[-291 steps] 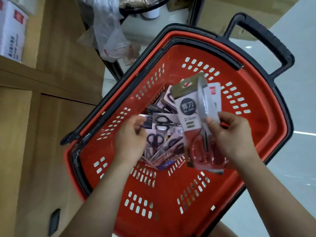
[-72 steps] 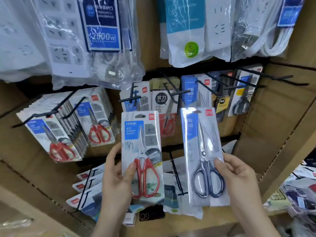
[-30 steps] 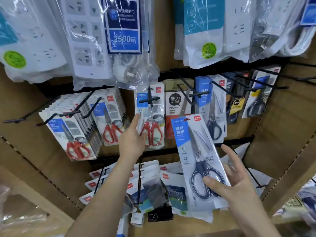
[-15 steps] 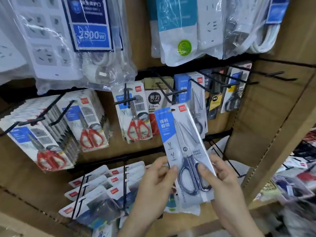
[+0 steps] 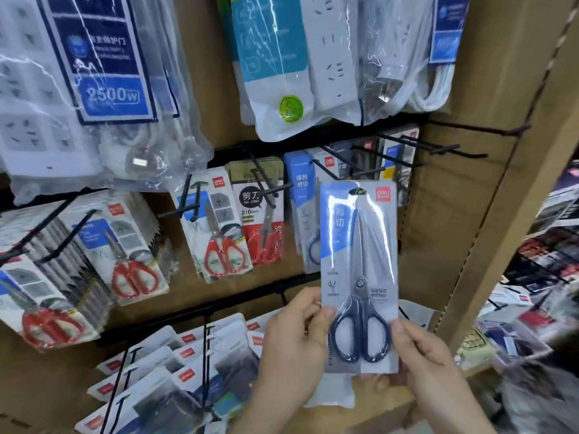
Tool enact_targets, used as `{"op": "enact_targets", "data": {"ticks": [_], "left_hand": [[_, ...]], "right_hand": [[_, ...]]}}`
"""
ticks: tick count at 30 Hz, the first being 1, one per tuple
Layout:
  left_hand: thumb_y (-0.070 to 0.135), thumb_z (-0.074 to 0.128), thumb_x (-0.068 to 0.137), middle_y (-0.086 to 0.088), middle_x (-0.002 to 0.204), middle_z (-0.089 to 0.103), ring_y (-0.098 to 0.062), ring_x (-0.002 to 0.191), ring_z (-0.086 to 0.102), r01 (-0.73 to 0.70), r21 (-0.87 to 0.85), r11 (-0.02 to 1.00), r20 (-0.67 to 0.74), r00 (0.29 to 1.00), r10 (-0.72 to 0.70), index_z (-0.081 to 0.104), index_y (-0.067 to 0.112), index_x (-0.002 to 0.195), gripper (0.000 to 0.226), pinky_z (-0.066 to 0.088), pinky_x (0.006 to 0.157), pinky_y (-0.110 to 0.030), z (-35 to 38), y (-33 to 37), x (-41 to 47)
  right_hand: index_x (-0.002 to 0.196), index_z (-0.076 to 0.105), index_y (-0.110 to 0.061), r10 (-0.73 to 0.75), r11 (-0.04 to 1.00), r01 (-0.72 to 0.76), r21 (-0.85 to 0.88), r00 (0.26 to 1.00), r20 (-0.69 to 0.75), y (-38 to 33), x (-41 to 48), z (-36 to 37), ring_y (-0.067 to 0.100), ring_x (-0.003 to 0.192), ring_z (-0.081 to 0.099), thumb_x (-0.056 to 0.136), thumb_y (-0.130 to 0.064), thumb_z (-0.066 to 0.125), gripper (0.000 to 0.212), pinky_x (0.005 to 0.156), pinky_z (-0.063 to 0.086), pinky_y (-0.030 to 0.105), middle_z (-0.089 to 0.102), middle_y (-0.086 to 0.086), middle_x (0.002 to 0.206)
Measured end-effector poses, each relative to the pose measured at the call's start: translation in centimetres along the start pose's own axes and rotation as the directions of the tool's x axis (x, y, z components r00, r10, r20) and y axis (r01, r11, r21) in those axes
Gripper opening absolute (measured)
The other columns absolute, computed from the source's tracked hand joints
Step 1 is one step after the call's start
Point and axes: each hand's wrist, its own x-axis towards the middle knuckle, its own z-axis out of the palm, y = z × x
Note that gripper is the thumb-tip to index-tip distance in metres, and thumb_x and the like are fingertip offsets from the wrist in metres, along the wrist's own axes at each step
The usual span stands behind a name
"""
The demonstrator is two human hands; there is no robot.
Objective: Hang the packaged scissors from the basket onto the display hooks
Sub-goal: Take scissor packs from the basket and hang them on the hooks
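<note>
Blue-handled scissors pack (image 5: 359,277), one unit. Location? (checker)

Held upright in front of the display, overlapping the hung blue packs (image 5: 302,214). Not on any hook. The hang hole (image 5: 357,192) is at the top of the card, near the level of the black hook (image 5: 326,170) that carries the matching stock. (stocker)

Hands? (checker)

The left hand (image 5: 294,343) pinches the lower left edge, thumb on the front, fingers curled behind. The right hand (image 5: 429,364) pinches the lower right edge the same way. Both grip the card beside the handle loops. (stocker)

Handling notes? (checker)

Likely light. The backing card looks fairly stiff but would flex if squeezed. The clear blister is glossy and probably slick, so the flat card margin is the better hold. Most of the weight should sit with the steel, so the pack should hang straight. The blades are sealed in, so there is no edge hazard. (stocker)

Best grip for hanging? (checker)

A low grip steers the top loosely. I would judge one hand better placed higher, beside the hole, to guide it over the hook's upturned tip. (stocker)

Neighbours? (checker)

Red-handled packs (image 5: 219,233) to the left, bagged power strips (image 5: 332,51) above. (stocker)
</note>
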Motion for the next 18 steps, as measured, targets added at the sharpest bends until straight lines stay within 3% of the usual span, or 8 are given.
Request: {"op": "enact_targets", "data": {"ticks": [4, 7, 9, 11, 14, 16, 18], "left_hand": [[0.012, 0.054, 0.099, 0.007, 0.084, 0.076, -0.014, 0.079, 0.072, 0.05, -0.069, 0.996, 0.007, 0.999, -0.05, 0.068, 0.03, 0.102, 0.022, 0.058, 0.075, -0.042, 0.7, 0.3, 0.7], [0.011, 0.055, 0.099, 0.002, 0.085, 0.077, -0.011, 0.071, 0.07, 0.083, -0.153, 0.985, -0.004, 0.996, -0.084, 0.068, 0.026, 0.103, 0.02, 0.052, 0.061, -0.023, 0.9, 0.6, 1.2], [0.012, 0.056, 0.098, 0.0, 0.085, 0.077, -0.009, 0.068, 0.068, 0.099, -0.187, 0.977, -0.014, 0.995, -0.104, 0.067, 0.023, 0.104, 0.017, 0.048, 0.058, -0.018, 1.2, 0.8, 1.7], [0.016, 0.059, 0.096, -0.002, 0.085, 0.077, -0.01, 0.068, 0.069, 0.11, -0.223, 0.969, -0.024, 0.993, -0.118, 0.063, 0.026, 0.108, 0.015, 0.051, 0.06, -0.023, 1.5, 0.7, 1.9], [0.033, 0.063, 0.091, -0.006, 0.086, 0.076, -0.024, 0.081, 0.073, 0.137, -0.264, 0.955, 0.029, 0.99, -0.135, 0.061, 0.036, 0.112, 0.021, 0.058, 0.076, -0.041, 1.5, 0.4, 1.6], [0.031, 0.062, 0.095, -0.009, 0.078, 0.073, -0.027, 0.072, 0.071, 0.17, -0.22, 0.961, 0.079, 0.985, -0.156, 0.066, 0.036, 0.103, 0.01, 0.058, 0.069, -0.035, 1.1, 0.4, 1.3], [0.018, 0.057, 0.098, -0.009, 0.067, 0.068, -0.022, 0.055, 0.066, 0.211, -0.171, 0.962, 0.091, 0.976, -0.197, 0.068, 0.022, 0.098, 0.012, 0.052, 0.055, -0.029, 1.0, -0.1, 1.3]], "right_hand": [[0.084, 0.071, -0.002, -0.021, 1.0, 0.022, 0.013, 1.0, -0.011, -0.7, 0.7, -0.3, 0.033, 0.05, 0.062, 0.086, -0.035, 0.048, 0.04, 0.038, 0.046, 0.029, 0.064, 0.028, 0.065], [0.085, 0.072, -0.005, -0.023, 1.0, 0.023, 0.001, 1.0, -0.01, -1.4, 1.3, -0.5, 0.028, 0.038, 0.053, 0.088, -0.038, 0.048, 0.041, 0.035, 0.038, 0.026, 0.056, 0.027, 0.052], [0.085, 0.073, -0.008, -0.01, 1.0, 0.01, -0.004, 1.0, -0.024, -1.7, 1.7, -0.6, 0.023, 0.029, 0.043, 0.092, -0.036, 0.047, 0.039, 0.033, 0.033, 0.022, 0.046, 0.021, 0.042], [0.087, 0.073, -0.007, 0.005, 1.0, -0.005, 0.01, 1.0, -0.031, -2.0, 2.2, -0.7, 0.02, 0.026, 0.036, 0.095, -0.034, 0.047, 0.037, 0.033, 0.029, 0.019, 0.042, 0.016, 0.038], [0.091, 0.072, -0.006, 0.059, 0.996, -0.055, 0.069, 0.996, -0.067, -2.1, 3.0, -0.8, 0.019, 0.025, 0.033, 0.099, -0.027, 0.049, 0.032, 0.033, 0.026, 0.017, 0.039, 0.014, 0.037], [0.096, 0.07, -0.008, 0.068, 0.995, -0.059, 0.085, 0.993, -0.099, -2.3, 3.7, -1.1, 0.019, 0.027, 0.034, 0.099, -0.022, 0.052, 0.023, 0.034, 0.026, 0.017, 0.041, 0.015, 0.039], [0.105, 0.067, -0.01, 0.058, 0.995, -0.05, 0.084, 0.994, -0.095, -2.5, 4.4, -1.4, 0.023, 0.033, 0.045, 0.098, -0.015, 0.053, 0.016, 0.035, 0.033, 0.022, 0.052, 0.019, 0.051]]}}
